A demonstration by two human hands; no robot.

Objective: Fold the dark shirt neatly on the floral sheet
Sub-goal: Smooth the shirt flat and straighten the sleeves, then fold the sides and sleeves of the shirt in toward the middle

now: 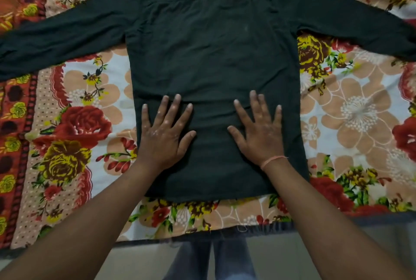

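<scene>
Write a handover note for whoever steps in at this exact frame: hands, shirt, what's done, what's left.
Hands: the left grip is open, palm flat, pressing the lower part of the shirt; the right grip is open and flat on the shirt beside it.
Things: the shirt is spread on the floral sheet, collar end away, both sleeves stretched out sideways.
Done: shirt laid out flat.
Left: every fold; none made yet.
</scene>
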